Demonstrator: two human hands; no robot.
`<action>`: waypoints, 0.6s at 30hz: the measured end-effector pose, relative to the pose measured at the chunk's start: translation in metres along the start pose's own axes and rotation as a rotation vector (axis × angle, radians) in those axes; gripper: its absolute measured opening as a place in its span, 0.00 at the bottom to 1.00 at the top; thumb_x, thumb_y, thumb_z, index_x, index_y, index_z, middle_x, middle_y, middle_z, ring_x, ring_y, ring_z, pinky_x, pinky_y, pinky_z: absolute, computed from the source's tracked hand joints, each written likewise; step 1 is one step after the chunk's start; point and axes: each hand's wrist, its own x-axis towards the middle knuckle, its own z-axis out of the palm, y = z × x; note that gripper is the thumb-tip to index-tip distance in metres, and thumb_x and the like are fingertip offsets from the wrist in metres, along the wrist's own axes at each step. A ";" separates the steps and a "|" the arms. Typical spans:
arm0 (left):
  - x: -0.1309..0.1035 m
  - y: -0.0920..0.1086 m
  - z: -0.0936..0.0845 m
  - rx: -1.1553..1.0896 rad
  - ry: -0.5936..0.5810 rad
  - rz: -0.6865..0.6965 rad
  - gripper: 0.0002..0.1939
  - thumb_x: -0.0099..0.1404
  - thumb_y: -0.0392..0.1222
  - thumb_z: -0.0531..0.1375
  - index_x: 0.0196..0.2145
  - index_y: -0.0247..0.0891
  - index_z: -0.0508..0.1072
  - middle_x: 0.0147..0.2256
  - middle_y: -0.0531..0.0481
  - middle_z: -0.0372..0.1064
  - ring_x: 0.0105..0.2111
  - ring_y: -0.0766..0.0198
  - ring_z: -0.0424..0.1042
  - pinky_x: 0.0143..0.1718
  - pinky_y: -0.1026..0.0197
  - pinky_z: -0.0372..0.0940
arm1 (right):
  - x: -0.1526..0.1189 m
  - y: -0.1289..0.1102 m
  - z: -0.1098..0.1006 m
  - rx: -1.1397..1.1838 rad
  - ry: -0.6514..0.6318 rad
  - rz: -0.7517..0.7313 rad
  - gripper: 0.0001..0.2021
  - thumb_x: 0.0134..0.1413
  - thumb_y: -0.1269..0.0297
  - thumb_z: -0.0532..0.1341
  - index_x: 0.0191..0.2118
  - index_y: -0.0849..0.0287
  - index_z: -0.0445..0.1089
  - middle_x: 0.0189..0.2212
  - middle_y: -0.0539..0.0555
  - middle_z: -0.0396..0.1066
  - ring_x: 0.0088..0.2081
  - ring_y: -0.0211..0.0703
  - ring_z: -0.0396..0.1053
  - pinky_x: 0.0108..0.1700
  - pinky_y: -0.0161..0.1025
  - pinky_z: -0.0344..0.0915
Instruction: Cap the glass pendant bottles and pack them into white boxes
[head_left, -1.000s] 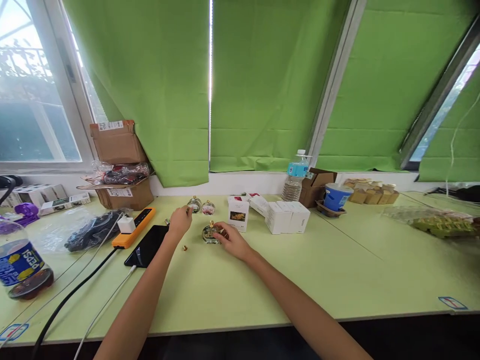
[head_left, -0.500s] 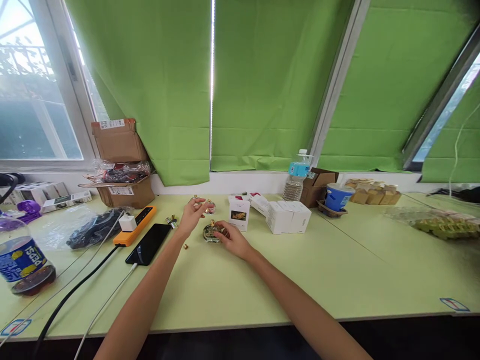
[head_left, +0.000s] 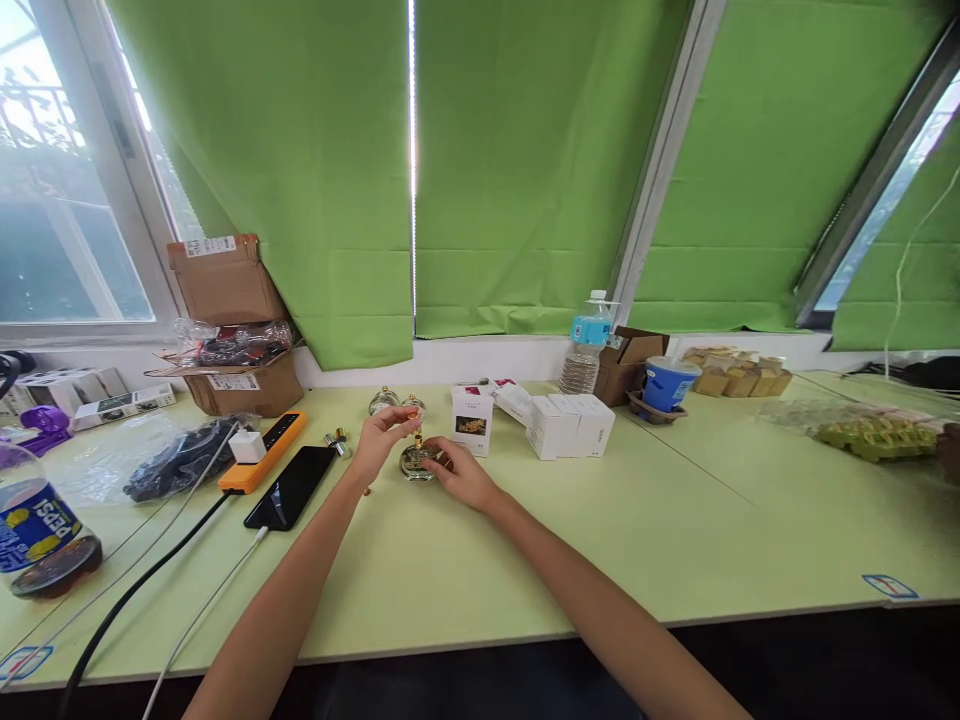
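My right hand (head_left: 466, 477) is closed around the right side of a small round glass perfume bottle (head_left: 415, 464), which stands upright on the table. The bottle has a gold neck. Thumb and fingers of my left hand (head_left: 381, 440) are pinched just above that neck, on a small gold cap largely hidden by the fingertips. Whether the cap touches the neck, I cannot tell. Two similar glass bottles (head_left: 384, 400) stand behind my left hand, one partly covered by it. Close to my left wrist lies a tiny gold piece (head_left: 367, 491).
White boxes (head_left: 570, 428) stand right of the hands, one with a picture (head_left: 471, 425). Left are small metallic caps (head_left: 337, 441), a black phone (head_left: 291, 488) on a cable and an orange power strip (head_left: 270, 450). A blue tub (head_left: 667, 388) and a water bottle (head_left: 587, 345) stand further right.
My left hand has come down from over the rear bottles to the neck of the bottle, its fingers now pinched. My right hand still holds the bottle. The view has shifted slightly.
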 end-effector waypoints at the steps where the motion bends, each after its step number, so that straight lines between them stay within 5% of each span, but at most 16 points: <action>1: 0.000 0.000 -0.001 -0.005 -0.012 -0.008 0.19 0.54 0.48 0.69 0.42 0.38 0.78 0.41 0.45 0.76 0.39 0.59 0.72 0.37 0.59 0.64 | 0.000 0.000 0.000 -0.003 0.000 0.000 0.17 0.60 0.52 0.58 0.49 0.57 0.67 0.40 0.54 0.72 0.33 0.39 0.68 0.35 0.36 0.64; 8: -0.002 0.004 -0.005 -0.008 -0.067 -0.084 0.18 0.54 0.48 0.69 0.41 0.39 0.78 0.42 0.44 0.76 0.39 0.59 0.72 0.35 0.60 0.62 | 0.000 0.001 0.000 0.001 0.003 -0.004 0.16 0.60 0.53 0.58 0.49 0.57 0.66 0.40 0.54 0.72 0.33 0.39 0.67 0.35 0.36 0.64; 18: -0.005 0.007 -0.003 0.032 -0.097 -0.087 0.14 0.50 0.46 0.71 0.34 0.38 0.79 0.38 0.46 0.77 0.43 0.55 0.73 0.47 0.53 0.65 | 0.000 0.001 0.000 0.009 0.002 0.009 0.17 0.60 0.53 0.59 0.51 0.56 0.67 0.42 0.54 0.72 0.32 0.38 0.67 0.35 0.36 0.63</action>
